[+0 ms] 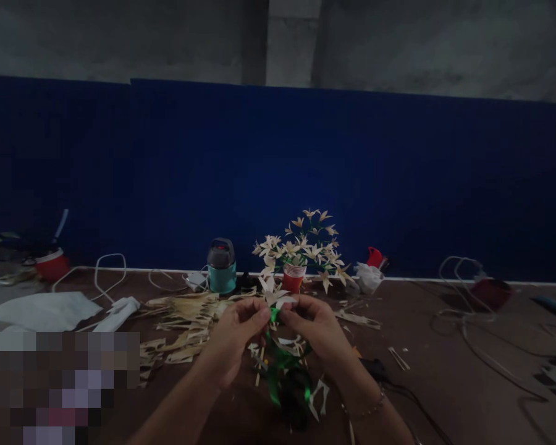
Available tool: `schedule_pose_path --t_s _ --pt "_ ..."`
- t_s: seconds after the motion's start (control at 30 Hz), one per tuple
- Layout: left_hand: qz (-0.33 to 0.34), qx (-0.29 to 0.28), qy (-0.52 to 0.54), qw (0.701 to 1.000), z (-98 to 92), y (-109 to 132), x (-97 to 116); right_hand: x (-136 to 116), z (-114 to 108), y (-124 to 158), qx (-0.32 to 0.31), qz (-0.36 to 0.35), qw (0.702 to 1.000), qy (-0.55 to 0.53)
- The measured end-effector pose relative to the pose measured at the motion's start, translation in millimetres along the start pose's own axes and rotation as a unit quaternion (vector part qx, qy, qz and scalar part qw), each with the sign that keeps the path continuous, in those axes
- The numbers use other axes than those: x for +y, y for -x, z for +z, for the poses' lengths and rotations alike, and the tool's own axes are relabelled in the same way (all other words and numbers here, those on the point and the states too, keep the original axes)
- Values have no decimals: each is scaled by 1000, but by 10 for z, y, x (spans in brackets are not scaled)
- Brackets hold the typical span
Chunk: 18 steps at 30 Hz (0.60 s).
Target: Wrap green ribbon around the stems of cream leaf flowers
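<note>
My left hand (241, 330) and my right hand (317, 324) meet in front of me, both closed in a pinch around the base of a pale handmade flower (269, 289). Bright green tape (274, 314) shows between my fingertips at the flower's base. A white petal (285, 302) lies against my right fingertips. Beneath my hands, loops of green ribbon (273, 383) hang or lie near the tabletop; the dim light hides exactly how they join the tape. Behind, a red-and-white cup (293, 279) holds several finished pale flowers (312, 250) on green stems.
Dried husk pieces (189, 312) spread left of my hands. A teal jar with a dark lid (222, 275) stands at the back. White cables (111, 278) run left; dark cords (417, 398) cross the right. A crumpled white bag (369, 278) sits near the blue partition (189, 173).
</note>
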<state>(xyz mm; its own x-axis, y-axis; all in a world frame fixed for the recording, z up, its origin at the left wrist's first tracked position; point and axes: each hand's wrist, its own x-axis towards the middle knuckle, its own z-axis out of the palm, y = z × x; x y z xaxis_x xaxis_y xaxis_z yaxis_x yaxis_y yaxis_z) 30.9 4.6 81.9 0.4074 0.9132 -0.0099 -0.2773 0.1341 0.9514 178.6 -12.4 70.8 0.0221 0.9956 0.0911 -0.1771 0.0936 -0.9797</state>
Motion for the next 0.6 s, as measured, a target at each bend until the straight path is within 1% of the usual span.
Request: schedule_pose_path --t_s 0.1,0.23,0.37,0.6 --pt "17 29 -25 999 4 -14 -14 -16 0 2 3 2 1000 13" --pt "63 75 -94 991 3 -34 -44 -16 7 0 14 -3 999 36" --pt "96 100 -140 980 -10 -44 -88 5 8 -3 21 -9 998 53" --pt "123 121 -159 972 -13 -48 -127 -18 18 1 27 -20 997 75"
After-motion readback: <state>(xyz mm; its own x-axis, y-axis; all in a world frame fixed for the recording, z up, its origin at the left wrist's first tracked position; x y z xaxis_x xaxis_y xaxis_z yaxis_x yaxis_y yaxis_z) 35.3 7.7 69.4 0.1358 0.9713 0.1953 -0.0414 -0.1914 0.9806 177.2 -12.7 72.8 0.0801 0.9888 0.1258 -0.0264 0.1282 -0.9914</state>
